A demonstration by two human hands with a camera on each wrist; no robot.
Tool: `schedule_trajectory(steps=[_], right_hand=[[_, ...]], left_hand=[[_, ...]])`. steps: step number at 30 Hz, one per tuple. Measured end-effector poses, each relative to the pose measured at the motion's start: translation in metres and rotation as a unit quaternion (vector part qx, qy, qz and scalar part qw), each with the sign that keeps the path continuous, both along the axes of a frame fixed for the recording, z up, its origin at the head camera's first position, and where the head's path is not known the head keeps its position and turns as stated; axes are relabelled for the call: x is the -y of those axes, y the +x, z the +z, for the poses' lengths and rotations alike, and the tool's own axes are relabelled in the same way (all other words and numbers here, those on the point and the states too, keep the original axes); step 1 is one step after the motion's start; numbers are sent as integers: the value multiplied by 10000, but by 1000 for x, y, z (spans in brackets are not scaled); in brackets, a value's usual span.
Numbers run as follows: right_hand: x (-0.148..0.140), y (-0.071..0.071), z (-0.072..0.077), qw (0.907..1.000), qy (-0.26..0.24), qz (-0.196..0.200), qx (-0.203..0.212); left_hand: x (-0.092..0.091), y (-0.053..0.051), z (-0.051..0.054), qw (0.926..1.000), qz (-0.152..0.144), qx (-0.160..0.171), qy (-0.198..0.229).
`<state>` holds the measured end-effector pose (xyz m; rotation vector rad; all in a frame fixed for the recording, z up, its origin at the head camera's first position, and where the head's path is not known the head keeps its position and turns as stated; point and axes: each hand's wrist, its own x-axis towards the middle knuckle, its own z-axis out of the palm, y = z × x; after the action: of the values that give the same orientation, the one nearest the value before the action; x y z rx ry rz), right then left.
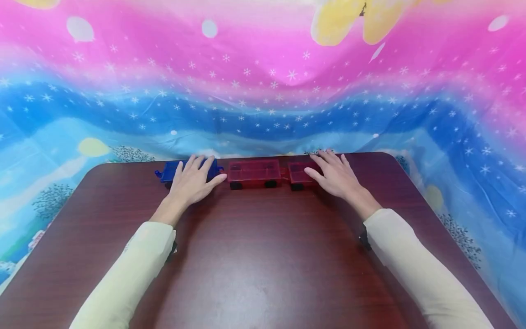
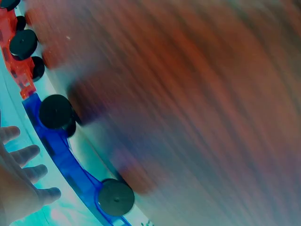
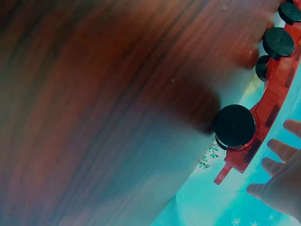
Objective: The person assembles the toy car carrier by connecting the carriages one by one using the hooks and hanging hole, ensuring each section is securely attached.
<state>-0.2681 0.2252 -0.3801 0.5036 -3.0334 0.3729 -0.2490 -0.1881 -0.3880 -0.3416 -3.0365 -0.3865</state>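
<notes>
Three toy train cars stand coupled in a row along the table's far edge. The left one is a blue car (image 1: 166, 172); a red car (image 1: 253, 171) is in the middle and another red car (image 1: 297, 173) is on the right. My left hand (image 1: 192, 181) spreads its fingers over the blue car and hides much of it. Over the right red car is my right hand (image 1: 336, 176), also with fingers spread. In the wrist views the fingertips look apart from the blue car (image 2: 70, 167) and the red car (image 3: 273, 106), whose black wheels show.
The cars stand on a dark brown wooden table (image 1: 263, 246) with rounded far corners. Behind and beside it hangs a pink and blue cloth (image 1: 246, 91) with snowflakes, close to the cars.
</notes>
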Motion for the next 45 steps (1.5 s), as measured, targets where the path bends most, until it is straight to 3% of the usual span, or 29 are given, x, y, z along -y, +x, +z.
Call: schedule_trajectory(steps=[15, 23, 33, 45], right_hand=[[3, -1, -7, 9998, 21, 100, -152], [6, -1, -10, 9995, 165, 133, -223], [8, -1, -14, 9996, 248, 135, -63], [12, -4, -17, 9994, 317, 125, -24]], left_hand=[[-37, -7, 2, 9997, -194, -115, 104], [-61, -9, -1, 9981, -592, -19, -142], [-86, -13, -7, 9958, -887, -49, -215], [-102, -19, -10, 9952, -897, 222, -321]])
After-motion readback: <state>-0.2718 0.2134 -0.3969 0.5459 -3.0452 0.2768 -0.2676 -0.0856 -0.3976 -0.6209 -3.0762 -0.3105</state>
